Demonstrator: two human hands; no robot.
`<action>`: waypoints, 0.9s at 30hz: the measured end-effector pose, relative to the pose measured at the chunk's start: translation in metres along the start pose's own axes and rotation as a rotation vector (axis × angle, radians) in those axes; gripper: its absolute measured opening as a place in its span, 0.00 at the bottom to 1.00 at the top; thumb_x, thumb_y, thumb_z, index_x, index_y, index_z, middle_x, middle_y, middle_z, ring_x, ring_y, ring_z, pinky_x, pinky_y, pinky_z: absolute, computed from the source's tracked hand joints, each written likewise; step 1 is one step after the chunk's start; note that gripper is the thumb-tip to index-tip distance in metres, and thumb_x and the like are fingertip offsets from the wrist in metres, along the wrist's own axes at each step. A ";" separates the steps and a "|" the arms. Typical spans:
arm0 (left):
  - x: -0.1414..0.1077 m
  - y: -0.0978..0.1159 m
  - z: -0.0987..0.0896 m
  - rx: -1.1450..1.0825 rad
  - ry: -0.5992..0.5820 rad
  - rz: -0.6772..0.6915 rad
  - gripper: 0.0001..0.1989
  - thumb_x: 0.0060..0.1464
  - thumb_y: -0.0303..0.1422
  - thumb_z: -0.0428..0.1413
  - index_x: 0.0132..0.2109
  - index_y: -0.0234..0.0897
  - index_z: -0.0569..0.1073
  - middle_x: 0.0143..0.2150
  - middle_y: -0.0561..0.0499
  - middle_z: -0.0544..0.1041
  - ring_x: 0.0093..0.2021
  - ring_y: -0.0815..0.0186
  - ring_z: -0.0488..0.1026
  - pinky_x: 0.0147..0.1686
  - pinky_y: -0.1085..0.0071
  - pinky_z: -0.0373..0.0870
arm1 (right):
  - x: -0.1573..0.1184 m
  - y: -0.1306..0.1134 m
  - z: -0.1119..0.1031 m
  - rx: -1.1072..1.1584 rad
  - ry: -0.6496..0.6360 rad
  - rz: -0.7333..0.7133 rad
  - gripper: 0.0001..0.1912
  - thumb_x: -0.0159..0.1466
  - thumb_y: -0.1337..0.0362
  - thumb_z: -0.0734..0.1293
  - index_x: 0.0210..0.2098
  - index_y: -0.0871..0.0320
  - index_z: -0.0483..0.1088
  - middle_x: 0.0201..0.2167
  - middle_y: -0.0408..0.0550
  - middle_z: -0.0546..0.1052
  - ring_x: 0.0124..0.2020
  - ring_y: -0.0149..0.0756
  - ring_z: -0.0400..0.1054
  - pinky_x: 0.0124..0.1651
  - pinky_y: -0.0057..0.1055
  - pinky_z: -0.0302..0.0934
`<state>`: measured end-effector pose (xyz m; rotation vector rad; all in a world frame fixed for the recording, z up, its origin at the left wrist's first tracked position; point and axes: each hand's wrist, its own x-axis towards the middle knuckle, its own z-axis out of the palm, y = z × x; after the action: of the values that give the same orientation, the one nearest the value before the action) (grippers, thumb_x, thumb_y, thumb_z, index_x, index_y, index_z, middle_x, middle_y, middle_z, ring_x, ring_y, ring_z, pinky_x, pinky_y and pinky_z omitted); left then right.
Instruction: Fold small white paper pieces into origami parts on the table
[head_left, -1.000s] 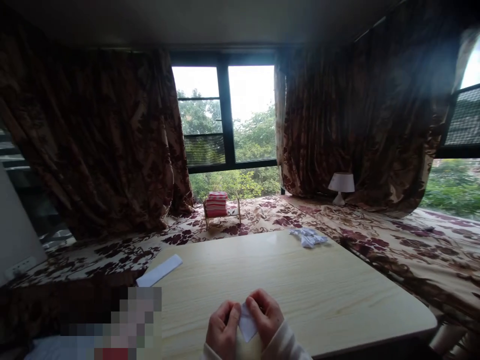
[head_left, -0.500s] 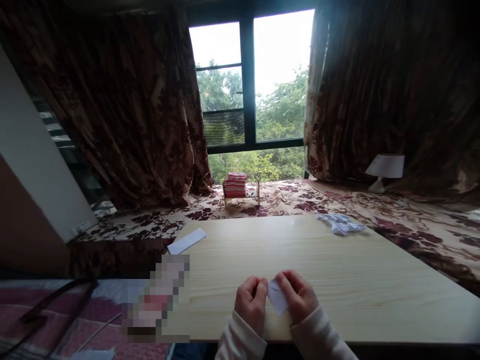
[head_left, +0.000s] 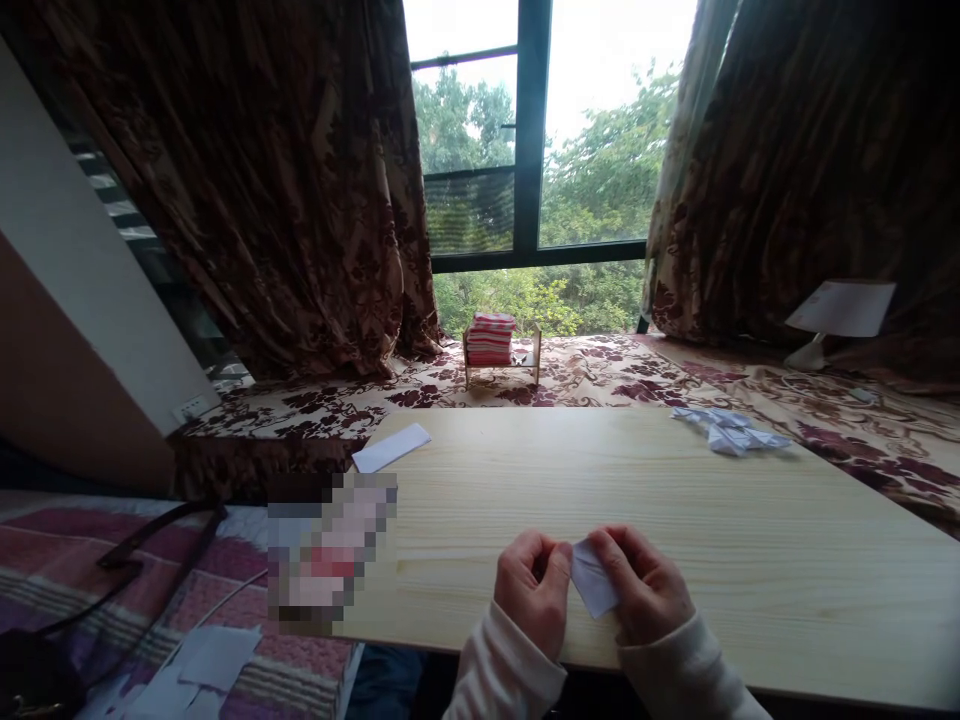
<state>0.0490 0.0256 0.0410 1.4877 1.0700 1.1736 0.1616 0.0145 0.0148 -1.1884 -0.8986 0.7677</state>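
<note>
A small folded piece of white paper (head_left: pixel 596 582) is held up between my two hands, over the near part of the light wooden table (head_left: pixel 450 530). My left hand (head_left: pixel 534 588) is closed, its thumb and fingers pinching the paper's left corner. On the other side, my right hand (head_left: pixel 649 582) grips the right edge, with the thumb lying along the sheet. Part of the paper is hidden behind the right fingers. Several folded white paper pieces (head_left: pixel 735 435) lie in a pile at the table's far right.
A white paper strip (head_left: pixel 393 447) rests at the far left corner. Near the left edge lies a pixelated object (head_left: pixel 334 555). Loose sheets (head_left: pixel 217 655) are on the bed. Beyond the table stand a small rack with striped cloths (head_left: pixel 491 340) and a lamp (head_left: pixel 844 310).
The view has tilted down and turned slightly left, so the scene sits further right and more of the bed shows. Both hands keep their hold on the paper.
</note>
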 end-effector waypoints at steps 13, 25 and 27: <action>0.002 0.000 0.000 0.026 -0.039 -0.016 0.12 0.51 0.35 0.47 0.24 0.34 0.66 0.19 0.56 0.61 0.22 0.71 0.58 0.23 0.75 0.55 | 0.000 0.004 -0.001 0.020 0.011 0.024 0.19 0.49 0.49 0.68 0.25 0.60 0.67 0.16 0.42 0.66 0.17 0.28 0.56 0.17 0.24 0.52; 0.002 0.004 -0.001 0.139 -0.155 0.100 0.14 0.51 0.37 0.50 0.22 0.33 0.66 0.21 0.54 0.62 0.24 0.70 0.60 0.25 0.74 0.56 | 0.001 0.001 -0.002 -0.112 -0.102 -0.123 0.19 0.54 0.52 0.65 0.18 0.60 0.64 0.14 0.39 0.59 0.17 0.26 0.51 0.18 0.24 0.46; 0.003 0.003 0.000 0.136 -0.158 0.115 0.15 0.51 0.37 0.50 0.22 0.33 0.68 0.21 0.53 0.63 0.25 0.69 0.61 0.26 0.74 0.57 | 0.004 0.001 -0.002 -0.067 -0.086 -0.098 0.20 0.54 0.50 0.64 0.17 0.60 0.62 0.13 0.38 0.57 0.17 0.25 0.49 0.18 0.23 0.45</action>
<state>0.0496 0.0284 0.0448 1.7375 0.9841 1.0585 0.1650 0.0178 0.0147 -1.1680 -1.0527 0.7182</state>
